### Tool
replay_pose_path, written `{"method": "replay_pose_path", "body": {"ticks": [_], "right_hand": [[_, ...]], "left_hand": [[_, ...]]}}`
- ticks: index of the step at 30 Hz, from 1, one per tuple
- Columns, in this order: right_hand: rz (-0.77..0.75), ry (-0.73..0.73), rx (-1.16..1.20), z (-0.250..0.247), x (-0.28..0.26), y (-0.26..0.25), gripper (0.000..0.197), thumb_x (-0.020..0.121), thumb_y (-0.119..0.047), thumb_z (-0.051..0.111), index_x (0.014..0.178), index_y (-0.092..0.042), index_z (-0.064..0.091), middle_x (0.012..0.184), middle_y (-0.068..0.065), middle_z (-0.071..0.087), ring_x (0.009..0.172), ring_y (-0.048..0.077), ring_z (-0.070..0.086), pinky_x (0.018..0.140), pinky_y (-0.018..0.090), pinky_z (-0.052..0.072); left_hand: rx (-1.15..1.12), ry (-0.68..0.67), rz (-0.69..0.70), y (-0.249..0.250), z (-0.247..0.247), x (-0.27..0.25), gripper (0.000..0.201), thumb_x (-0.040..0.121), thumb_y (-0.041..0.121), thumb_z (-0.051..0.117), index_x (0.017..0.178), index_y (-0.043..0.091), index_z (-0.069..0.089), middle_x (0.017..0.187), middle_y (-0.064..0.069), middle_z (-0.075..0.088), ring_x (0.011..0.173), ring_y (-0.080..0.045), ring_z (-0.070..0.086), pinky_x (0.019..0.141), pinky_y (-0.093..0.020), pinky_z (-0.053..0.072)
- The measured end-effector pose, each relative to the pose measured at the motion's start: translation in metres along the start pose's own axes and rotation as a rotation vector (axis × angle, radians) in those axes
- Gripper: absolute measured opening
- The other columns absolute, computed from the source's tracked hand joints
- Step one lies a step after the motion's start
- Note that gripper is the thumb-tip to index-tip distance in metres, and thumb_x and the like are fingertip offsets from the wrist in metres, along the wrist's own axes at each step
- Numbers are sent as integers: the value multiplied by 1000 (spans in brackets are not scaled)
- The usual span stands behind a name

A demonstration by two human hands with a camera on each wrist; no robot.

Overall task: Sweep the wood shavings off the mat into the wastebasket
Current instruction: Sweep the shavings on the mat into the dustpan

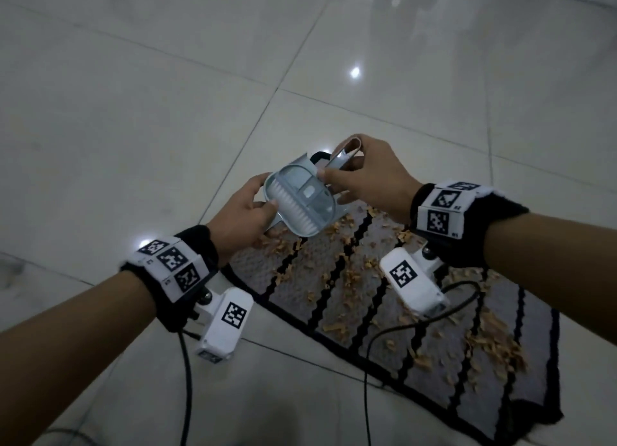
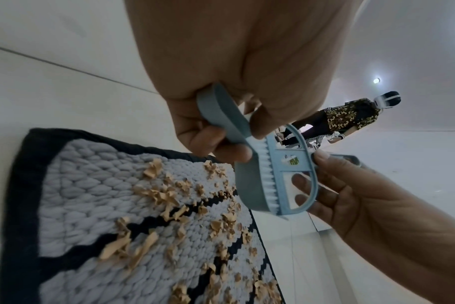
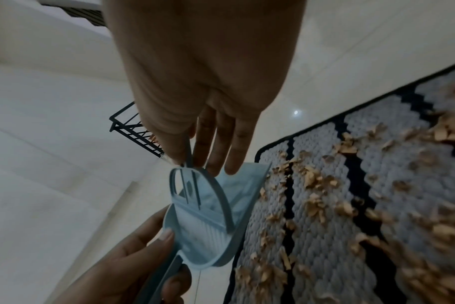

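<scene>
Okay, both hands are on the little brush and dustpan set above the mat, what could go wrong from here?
1. The left hand and right hand hold the brush and dustpan above the wood shavings; a sudden release as they separate may drop one and scatter shavings onto the tile floor.
2. The wrist cables trail over the mat and might drag shavings.
3. The wastebasket stands apart, so carrying risks spills.

The mat (image 1: 384, 315) lies on the floor (image 1: 167, 95), near and right, with wood shavings (image 1: 347, 272) scattered on it. Above its far left corner both hands hold the brush (image 1: 293, 208) nested in the dustpan (image 1: 302, 166): left hand (image 1: 243, 218) left, right hand (image 1: 370, 178) right.
</scene>
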State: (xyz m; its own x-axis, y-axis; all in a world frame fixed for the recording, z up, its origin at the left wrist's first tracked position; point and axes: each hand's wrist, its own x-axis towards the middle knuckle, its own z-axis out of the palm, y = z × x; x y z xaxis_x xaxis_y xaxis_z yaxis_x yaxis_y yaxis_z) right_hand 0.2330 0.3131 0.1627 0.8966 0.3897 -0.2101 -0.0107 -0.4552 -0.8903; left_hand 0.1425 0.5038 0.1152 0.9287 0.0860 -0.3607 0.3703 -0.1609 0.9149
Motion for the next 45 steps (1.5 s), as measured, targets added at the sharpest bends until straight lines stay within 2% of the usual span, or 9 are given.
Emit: {"method": "replay_pose_path", "body": {"ticks": [7, 11, 16, 21, 33, 38, 40, 43, 45], "right_hand": [[28, -155, 399, 34, 0, 12, 38, 81, -4, 77, 111, 6, 56, 93, 20, 73, 82, 32, 74, 67, 37, 60], [7, -243, 431, 49, -1, 11, 17, 87, -4, 70, 102, 2, 63, 94, 22, 74, 83, 35, 73, 70, 39, 61], [-268, -138, 33, 29, 26, 16, 17, 92, -15, 67, 106, -6, 69, 95, 2, 73, 85, 10, 71, 75, 25, 59], [-450, -263, -371, 38, 35, 45, 15, 95, -8, 61, 105, -8, 72, 105, 3, 70, 94, 7, 59, 87, 10, 46], [-492, -420, -556, 57, 24, 72, 23, 91, 0, 61, 105, -14, 73, 106, 11, 73, 93, 28, 65, 81, 45, 56], [-435, -465, -642, 23, 10, 88, 28, 93, 2, 57, 105, -18, 72, 106, 13, 72, 87, 34, 66, 73, 51, 56], [-411, -428, -583, 13, 9, 82, 29, 92, 6, 55, 104, -14, 73, 104, 13, 72, 89, 23, 67, 77, 42, 57], [-430, -327, -445, 8, 16, 68, 25, 92, 10, 55, 101, -3, 73, 88, 0, 69, 77, -19, 56, 68, 0, 43], [-434, -272, -419, 11, 26, 63, 22, 93, 8, 55, 101, -2, 73, 95, 2, 69, 80, -18, 55, 74, -3, 41]], "left_hand": [[15, 77, -91, -13, -21, -31, 40, 102, 18, 47, 139, 32, 41, 84, -11, 62, 59, -13, 56, 50, -27, 42], [-38, 139, -134, -24, -41, -59, 42, 97, 18, 54, 135, 35, 46, 82, -5, 63, 64, -15, 56, 51, -30, 42], [-10, 353, -259, -68, -50, -102, 36, 99, 15, 48, 128, 36, 47, 78, -5, 61, 59, -18, 53, 50, -30, 38], [56, 260, -291, -94, -31, -124, 39, 100, 15, 49, 131, 38, 47, 70, -6, 55, 55, -14, 53, 45, -26, 37], [88, 240, -350, -109, -16, -115, 43, 98, 13, 51, 137, 30, 45, 71, -6, 58, 51, -12, 50, 39, -20, 36], [92, 242, -335, -104, -13, -109, 52, 91, 18, 65, 135, 35, 42, 97, -8, 65, 60, -10, 53, 43, -13, 39], [107, 238, -318, -104, -11, -106, 56, 88, 20, 70, 134, 36, 42, 102, -3, 66, 62, -6, 54, 46, -11, 40], [136, 221, -305, -105, -9, -101, 62, 83, 25, 76, 134, 39, 42, 103, 2, 66, 70, -6, 58, 52, -15, 42], [130, 204, -304, -105, -8, -98, 65, 81, 26, 78, 134, 39, 42, 103, 3, 65, 72, -7, 57, 52, -14, 42]]}}
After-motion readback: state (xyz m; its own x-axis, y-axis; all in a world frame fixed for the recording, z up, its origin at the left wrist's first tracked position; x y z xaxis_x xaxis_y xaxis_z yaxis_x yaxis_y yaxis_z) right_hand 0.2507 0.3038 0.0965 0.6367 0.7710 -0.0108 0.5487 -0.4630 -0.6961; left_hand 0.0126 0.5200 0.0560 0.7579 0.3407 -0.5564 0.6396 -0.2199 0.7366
